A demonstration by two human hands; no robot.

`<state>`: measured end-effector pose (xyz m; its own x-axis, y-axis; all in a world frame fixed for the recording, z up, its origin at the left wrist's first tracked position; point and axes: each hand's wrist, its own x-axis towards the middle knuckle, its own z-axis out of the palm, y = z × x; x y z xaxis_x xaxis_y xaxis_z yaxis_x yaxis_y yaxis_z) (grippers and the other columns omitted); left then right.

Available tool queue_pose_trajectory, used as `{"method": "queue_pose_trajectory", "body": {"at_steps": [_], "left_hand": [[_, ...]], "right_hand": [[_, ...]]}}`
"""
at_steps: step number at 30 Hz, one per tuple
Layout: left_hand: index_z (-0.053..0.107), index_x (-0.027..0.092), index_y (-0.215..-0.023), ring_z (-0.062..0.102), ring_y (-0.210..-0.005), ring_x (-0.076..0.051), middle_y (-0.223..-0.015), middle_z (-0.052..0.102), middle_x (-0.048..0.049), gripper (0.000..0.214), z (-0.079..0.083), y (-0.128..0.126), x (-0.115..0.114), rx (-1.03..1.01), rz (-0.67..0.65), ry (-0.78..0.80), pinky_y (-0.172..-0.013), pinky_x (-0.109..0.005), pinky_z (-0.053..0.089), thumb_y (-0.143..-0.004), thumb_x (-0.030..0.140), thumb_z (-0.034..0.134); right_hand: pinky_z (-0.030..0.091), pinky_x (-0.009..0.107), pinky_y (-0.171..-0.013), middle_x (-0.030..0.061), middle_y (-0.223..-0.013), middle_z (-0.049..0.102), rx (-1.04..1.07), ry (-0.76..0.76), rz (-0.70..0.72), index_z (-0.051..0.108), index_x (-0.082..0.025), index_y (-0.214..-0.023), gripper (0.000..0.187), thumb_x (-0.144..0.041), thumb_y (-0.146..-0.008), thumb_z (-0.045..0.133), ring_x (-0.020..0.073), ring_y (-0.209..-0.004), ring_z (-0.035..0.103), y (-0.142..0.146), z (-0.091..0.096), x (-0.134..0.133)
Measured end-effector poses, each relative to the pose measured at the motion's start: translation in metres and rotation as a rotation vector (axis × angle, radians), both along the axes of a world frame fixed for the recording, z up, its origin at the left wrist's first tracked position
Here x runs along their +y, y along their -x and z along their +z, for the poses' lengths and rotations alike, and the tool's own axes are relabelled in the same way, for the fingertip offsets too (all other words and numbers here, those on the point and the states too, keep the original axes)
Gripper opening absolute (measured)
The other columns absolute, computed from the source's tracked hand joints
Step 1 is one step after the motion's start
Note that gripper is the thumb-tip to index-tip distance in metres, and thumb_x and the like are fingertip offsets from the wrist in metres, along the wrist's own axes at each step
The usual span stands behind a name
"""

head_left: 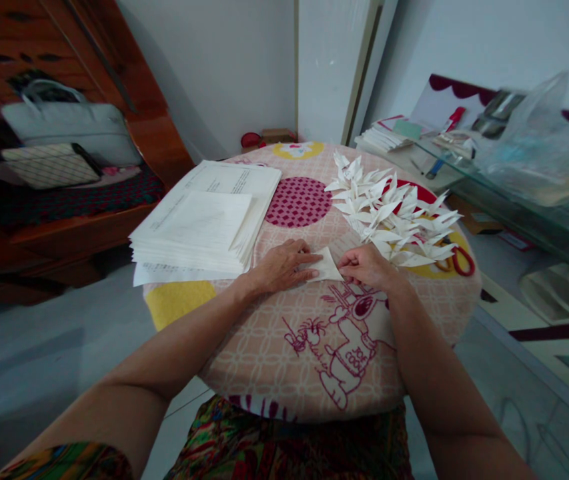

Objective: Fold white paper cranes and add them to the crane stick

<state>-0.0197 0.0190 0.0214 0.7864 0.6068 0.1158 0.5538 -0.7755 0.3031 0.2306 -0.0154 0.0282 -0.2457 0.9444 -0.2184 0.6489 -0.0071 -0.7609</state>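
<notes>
A small folded piece of white paper [328, 267] lies on the round table between my hands. My left hand [284, 265] rests on its left side, thumb and fingers stretched out and apart, holding it against the cloth. At the paper's right corner, my right hand [367, 267] is closed in a pinch on the edge. Just beyond my right hand is a spread of folded white paper pieces [389, 210] with pointed tips. To the left stands a thick stack of white paper sheets [204, 220], some printed, with smaller sheets on top.
A patterned pink cloth [274, 333] covers the round table. Red-handled scissors [461, 261] lie near its right edge. On the right, a glass shelf [524, 193] bears a plastic bag [524, 147] and small items. A wooden bench [79, 217] with handbags stands on the left.
</notes>
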Motion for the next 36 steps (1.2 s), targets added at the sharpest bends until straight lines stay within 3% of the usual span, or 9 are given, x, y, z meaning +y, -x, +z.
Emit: {"method": "queue_pose_trajectory", "body": {"at_steps": [7,16,23,31,36], "left_hand": [[0.062,0.027,-0.134,0.056,-0.103,-0.023,-0.120,0.060,-0.0107,0.042,-0.008,-0.006,0.002,0.005,-0.113,-0.127,-0.091,-0.038,0.046,-0.098,0.045,0.053],[0.052,0.036,-0.141,0.053,-0.108,-0.025,-0.124,0.057,-0.0092,0.044,-0.007,-0.010,-0.002,0.158,-0.107,-0.246,-0.092,-0.037,0.046,-0.099,0.046,0.050],[0.053,0.035,-0.141,0.053,-0.108,-0.024,-0.126,0.056,-0.0096,0.044,-0.008,-0.009,-0.002,0.151,-0.113,-0.231,-0.092,-0.038,0.045,-0.100,0.048,0.045],[0.061,0.031,-0.134,0.055,-0.106,-0.026,-0.124,0.059,-0.0082,0.057,0.006,-0.019,-0.016,0.101,0.037,-0.126,-0.092,-0.041,0.046,-0.092,0.067,0.047],[0.062,0.030,-0.133,0.056,-0.105,-0.027,-0.123,0.060,-0.0072,0.055,0.011,-0.026,-0.022,0.115,0.108,-0.095,-0.092,-0.042,0.046,-0.088,0.063,0.057]], "right_hand": [[0.038,0.020,-0.044,0.0004,-0.056,0.066,-0.067,-0.060,0.017,0.070,-0.016,-0.076,0.010,-0.017,-0.076,0.060,0.0116,-0.047,0.058,-0.002,-0.004,0.002],[0.036,0.020,-0.043,-0.0006,-0.055,0.066,-0.093,-0.085,-0.010,0.070,-0.016,-0.076,0.012,-0.013,-0.072,0.059,0.0114,-0.046,0.057,0.000,-0.005,0.002],[0.038,0.019,-0.040,-0.0011,-0.055,0.064,-0.032,0.018,-0.048,0.068,-0.016,-0.075,0.013,-0.010,-0.070,0.058,0.0113,-0.044,0.056,0.000,0.002,0.000],[0.039,0.019,-0.038,-0.0022,-0.055,0.061,0.036,0.140,-0.019,0.066,-0.015,-0.076,0.007,-0.013,-0.073,0.060,0.0097,-0.042,0.052,-0.003,0.010,-0.004],[0.038,0.019,-0.039,-0.0034,-0.053,0.059,0.057,0.137,-0.011,0.064,-0.016,-0.074,0.006,-0.012,-0.071,0.061,0.0095,-0.043,0.052,-0.002,0.012,-0.005]]}}
